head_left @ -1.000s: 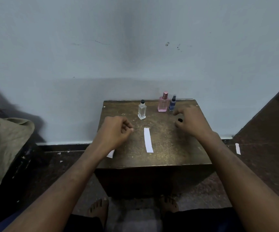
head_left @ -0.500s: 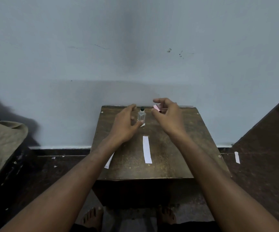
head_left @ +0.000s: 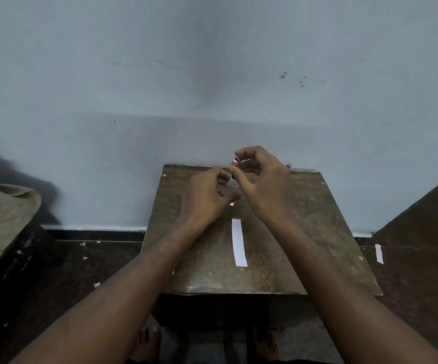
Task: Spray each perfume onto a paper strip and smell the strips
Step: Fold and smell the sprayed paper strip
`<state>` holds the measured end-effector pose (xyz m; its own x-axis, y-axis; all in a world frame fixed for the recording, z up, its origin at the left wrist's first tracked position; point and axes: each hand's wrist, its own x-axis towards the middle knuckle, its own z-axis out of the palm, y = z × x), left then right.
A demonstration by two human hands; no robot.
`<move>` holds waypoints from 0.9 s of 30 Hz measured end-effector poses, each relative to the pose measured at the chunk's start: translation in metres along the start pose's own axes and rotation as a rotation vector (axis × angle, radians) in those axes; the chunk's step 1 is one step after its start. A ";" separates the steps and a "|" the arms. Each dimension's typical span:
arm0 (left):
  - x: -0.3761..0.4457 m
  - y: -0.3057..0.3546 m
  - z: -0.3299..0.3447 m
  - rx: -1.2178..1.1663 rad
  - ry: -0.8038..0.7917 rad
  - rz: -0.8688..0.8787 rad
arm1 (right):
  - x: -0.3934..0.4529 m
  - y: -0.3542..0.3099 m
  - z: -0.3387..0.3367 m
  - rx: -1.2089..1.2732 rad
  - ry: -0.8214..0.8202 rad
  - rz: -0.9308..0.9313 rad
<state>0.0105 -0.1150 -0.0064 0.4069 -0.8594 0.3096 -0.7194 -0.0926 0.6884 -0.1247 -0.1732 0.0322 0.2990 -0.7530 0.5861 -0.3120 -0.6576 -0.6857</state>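
Change vs a second ago: both hands were down on the worn brown wooden desk [head_left: 317,232], now they're raised together over its far edge. Half a second back they were closing in around the small clear glass perfume bottle; it's now hidden behind them, so I can't confirm where it sits or who holds it.

Left hand [head_left: 207,195]: fingers curled inward toward the right one. Probably wrapped round the bottle body, but the contact is occluded, can't tell.

Right hand [head_left: 262,187]: thumb and forefinger pinch a small pink metallic cap [head_left: 235,162] at the top.

My read: uncapping step, nothing sprayed yet.

White paper strip [head_left: 239,241] lies flat mid-desk, just below the hands, untouched. Another white strip [head_left: 379,254] is on the dark floor to the right.
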 end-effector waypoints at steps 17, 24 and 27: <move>-0.003 -0.004 -0.015 0.209 -0.171 -0.020 | -0.006 0.010 0.002 -0.218 -0.215 0.007; -0.037 -0.004 -0.032 0.268 -0.230 0.114 | -0.011 0.011 0.000 -0.260 -0.368 0.078; -0.057 0.006 -0.030 0.360 -0.257 0.284 | -0.005 0.003 -0.002 -0.216 -0.312 0.124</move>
<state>-0.0004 -0.0516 0.0000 0.0484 -0.9673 0.2492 -0.9475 0.0345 0.3180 -0.1289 -0.1712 0.0277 0.4967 -0.8059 0.3223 -0.5357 -0.5768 -0.6167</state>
